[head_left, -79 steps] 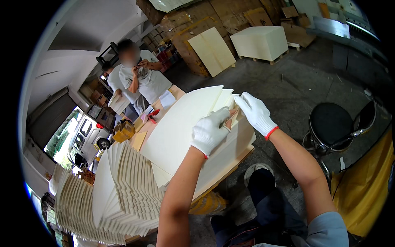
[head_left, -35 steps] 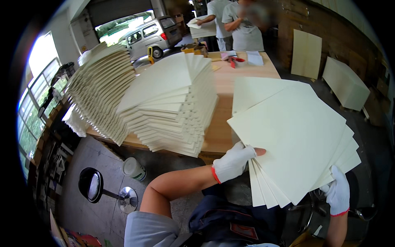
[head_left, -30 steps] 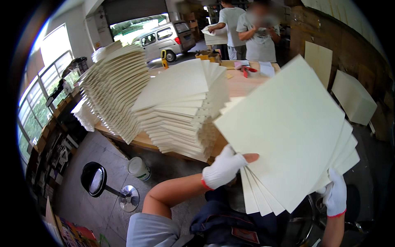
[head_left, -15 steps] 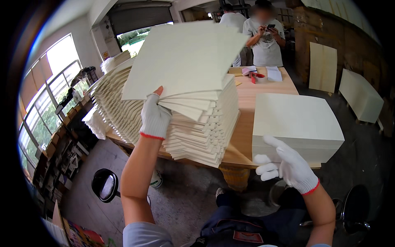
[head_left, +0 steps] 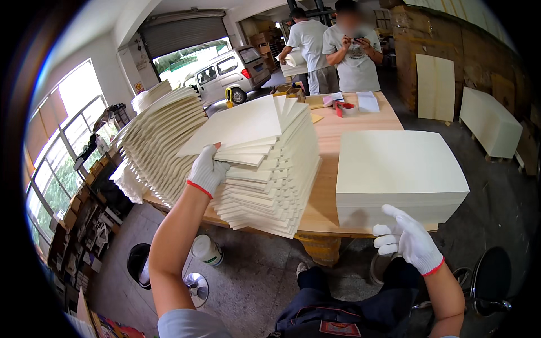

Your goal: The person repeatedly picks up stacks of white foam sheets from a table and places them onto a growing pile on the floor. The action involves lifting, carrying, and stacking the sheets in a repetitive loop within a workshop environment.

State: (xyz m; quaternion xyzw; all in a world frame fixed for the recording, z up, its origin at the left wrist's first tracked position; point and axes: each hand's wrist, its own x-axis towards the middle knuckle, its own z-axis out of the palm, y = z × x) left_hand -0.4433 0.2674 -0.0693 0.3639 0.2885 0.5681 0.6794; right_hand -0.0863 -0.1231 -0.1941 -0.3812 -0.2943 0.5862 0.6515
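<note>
My left hand [head_left: 206,172], in a white knit glove with a red cuff and a bare thumb tip, grips the near left edge of some cream paper sheets [head_left: 239,125]. The thumb lies on top and the fingers are tucked beneath. These sheets rest over a tall, fanned stack of paper [head_left: 253,197] with uneven edges. My right hand [head_left: 410,241], gloved likewise, hovers before the table's front edge with fingers stretched and holding nothing. Just beyond it, a squared paper stack [head_left: 401,160] stands on the table's right side, apart from the hand.
Another wavy paper pile [head_left: 160,138] stands at the left of the wooden table [head_left: 329,138]. Red tape [head_left: 345,107] and papers [head_left: 368,101] lie at the far end. Two people stand beyond. A white bucket [head_left: 207,250] and stools [head_left: 490,281] are on the floor.
The sheets in my left hand have come down from a raised, tilted position onto the fanned stack. My right hand has moved slightly right and down, away from the squared stack.
</note>
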